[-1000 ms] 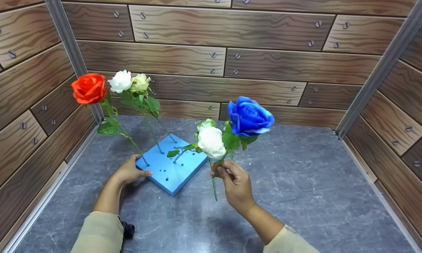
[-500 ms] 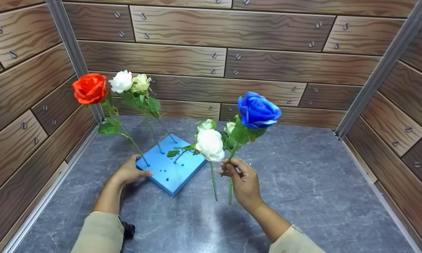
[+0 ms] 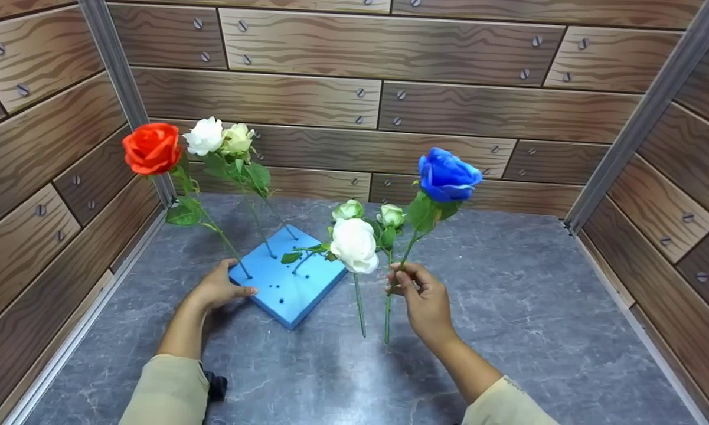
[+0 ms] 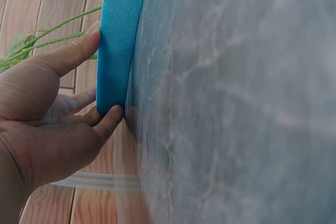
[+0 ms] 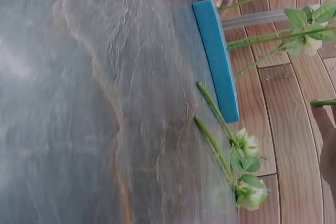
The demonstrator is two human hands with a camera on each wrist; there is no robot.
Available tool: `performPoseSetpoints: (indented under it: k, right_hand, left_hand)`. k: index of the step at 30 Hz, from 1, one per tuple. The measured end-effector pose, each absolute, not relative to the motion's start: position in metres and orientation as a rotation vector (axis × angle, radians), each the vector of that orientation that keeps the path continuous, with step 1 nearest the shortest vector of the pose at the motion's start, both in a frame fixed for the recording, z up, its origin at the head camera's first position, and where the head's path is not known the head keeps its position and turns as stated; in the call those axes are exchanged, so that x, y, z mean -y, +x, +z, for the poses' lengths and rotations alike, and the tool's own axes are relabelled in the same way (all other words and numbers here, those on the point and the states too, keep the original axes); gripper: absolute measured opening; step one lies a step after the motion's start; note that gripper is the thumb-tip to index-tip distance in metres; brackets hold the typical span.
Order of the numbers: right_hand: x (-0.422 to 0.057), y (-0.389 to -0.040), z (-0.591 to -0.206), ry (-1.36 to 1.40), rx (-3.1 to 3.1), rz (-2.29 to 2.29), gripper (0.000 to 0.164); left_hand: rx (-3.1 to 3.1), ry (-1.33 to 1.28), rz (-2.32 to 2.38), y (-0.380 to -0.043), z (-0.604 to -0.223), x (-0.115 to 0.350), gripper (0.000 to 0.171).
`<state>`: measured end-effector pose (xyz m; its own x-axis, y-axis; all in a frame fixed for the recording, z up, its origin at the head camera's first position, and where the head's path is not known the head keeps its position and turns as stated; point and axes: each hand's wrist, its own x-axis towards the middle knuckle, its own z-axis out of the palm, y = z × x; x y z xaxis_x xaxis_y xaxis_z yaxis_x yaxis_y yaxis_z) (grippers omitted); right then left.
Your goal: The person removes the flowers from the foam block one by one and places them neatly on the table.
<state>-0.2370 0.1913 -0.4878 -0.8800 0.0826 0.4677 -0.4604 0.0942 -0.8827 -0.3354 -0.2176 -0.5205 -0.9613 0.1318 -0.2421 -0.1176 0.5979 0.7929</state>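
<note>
My right hand [image 3: 430, 301] pinches the green stem of a blue rose [image 3: 448, 175] and holds it upright, tilted slightly right. In the right wrist view, fingers [image 5: 328, 145] show at the right edge around a cut stem end [image 5: 323, 102]. My left hand [image 3: 217, 287] grips the near-left corner of a blue foam block [image 3: 298, 289], thumb on top; in the left wrist view its fingers reach the block's lower edge [image 4: 113, 77]. A red rose [image 3: 152, 149], a white rose [image 3: 204, 136] and a pale yellow-green rose [image 3: 237, 139] stand in the block.
Another white rose [image 3: 354, 245] leans right; a tilted stem in the block seems to carry it. Two greenish-white buds [image 3: 347, 210] [image 3: 391, 216] lie on the grey marbled table [image 3: 531, 307], stems toward me. Wood-patterned walls [image 3: 307, 100] enclose the left, back and right.
My right hand has moved right with the blue rose, which rises and swings away from the white rose, uncovering the right bud. The left hand and block stay put.
</note>
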Motion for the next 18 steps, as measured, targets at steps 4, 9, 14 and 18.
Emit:
performPoseSetpoints:
  k: [4, 9, 14, 18]
  right_hand:
    - [-0.197, -0.241, -0.487, 0.276, 1.996, 1.874, 0.021]
    - [-0.205, -0.245, -0.487, 0.206, 2.006, 1.884, 0.022]
    - [-0.213, -0.247, -0.49, 0.147, 2.017, 1.866, 0.022]
    - [-0.22, -0.249, -0.492, 0.13, 2.022, 1.863, 0.023]
  left_hand:
    - [-2.541, 0.003, 1.311, -0.335, -0.52, 0.218, 0.107]
    - [-2.536, 0.012, 1.316, -0.335, -0.519, 0.218, 0.108]
    - [-2.53, 0.007, 1.331, -0.334, -0.519, 0.217, 0.107]
    - [-2.525, -0.001, 1.341, -0.334, -0.52, 0.217, 0.106]
